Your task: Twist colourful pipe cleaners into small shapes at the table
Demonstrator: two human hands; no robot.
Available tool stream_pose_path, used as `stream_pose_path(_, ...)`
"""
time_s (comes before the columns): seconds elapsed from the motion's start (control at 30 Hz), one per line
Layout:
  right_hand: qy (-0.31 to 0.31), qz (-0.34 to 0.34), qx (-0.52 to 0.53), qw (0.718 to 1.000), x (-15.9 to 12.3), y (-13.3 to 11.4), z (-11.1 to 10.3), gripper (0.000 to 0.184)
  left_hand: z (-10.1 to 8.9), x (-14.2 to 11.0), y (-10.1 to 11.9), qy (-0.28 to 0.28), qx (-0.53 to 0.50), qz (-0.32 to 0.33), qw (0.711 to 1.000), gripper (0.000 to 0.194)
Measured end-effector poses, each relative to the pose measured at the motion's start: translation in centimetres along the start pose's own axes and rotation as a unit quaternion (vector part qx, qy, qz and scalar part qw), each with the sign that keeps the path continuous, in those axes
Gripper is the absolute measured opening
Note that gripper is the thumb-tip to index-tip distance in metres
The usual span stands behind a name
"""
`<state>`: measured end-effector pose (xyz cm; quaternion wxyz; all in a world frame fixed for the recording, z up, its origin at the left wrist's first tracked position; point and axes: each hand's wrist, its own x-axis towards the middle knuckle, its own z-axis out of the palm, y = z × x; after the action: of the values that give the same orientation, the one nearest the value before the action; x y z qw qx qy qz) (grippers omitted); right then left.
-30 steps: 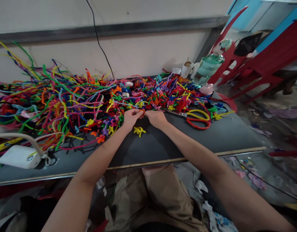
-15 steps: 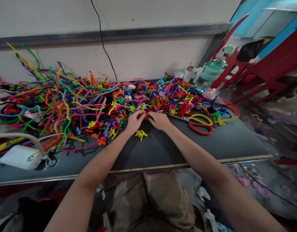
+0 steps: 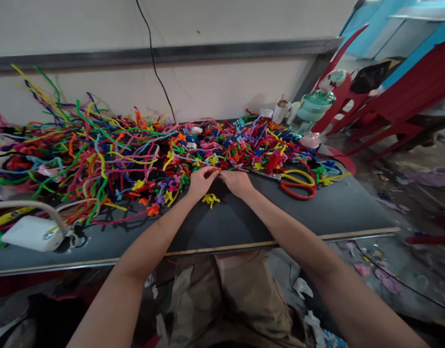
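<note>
My left hand (image 3: 201,181) and my right hand (image 3: 237,182) meet at the front edge of a heap of coloured pipe cleaners (image 3: 124,150). Between their fingertips shows a small bit of orange pipe cleaner (image 3: 216,169), mostly hidden by the fingers. The left thumb and forefinger pinch it; the right fingers are closed at its other side. Just below the left hand lies a yellow pipe-cleaner flower (image 3: 210,199) on the dark table. To the right of my right hand rest scissors (image 3: 298,184) with red and yellow handles, blades toward the heap.
A white power bank or adapter (image 3: 33,234) with a pale cable lies at the table's left. A clear green-lidded bottle (image 3: 314,108) and paper cup (image 3: 280,112) stand at the back right. Red chairs (image 3: 407,106) are beyond. The table's front edge (image 3: 222,250) runs below my forearms.
Both hands stay together at nearly the same spot, fingers shifting slightly around the orange pipe cleaner. The view has turned a little, so things at the right appear moved slightly left.
</note>
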<state>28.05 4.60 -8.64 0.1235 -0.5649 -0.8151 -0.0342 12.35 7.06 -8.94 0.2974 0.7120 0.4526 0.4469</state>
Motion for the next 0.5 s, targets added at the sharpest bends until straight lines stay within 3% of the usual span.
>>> stream_pose_path(0.17,0.035,0.001,0.003,0.999,-0.2,-0.3,0.1,0.033,0.0,0.4,-0.5,-0.008,-0.019,-0.026,0.999,0.022)
stream_pose_path(0.5,0.026,0.004,-0.011,1.000,0.0,-0.4,0.6,0.035,0.3,0.5,-1.6,-0.003,-0.055,-0.061,0.997,0.028)
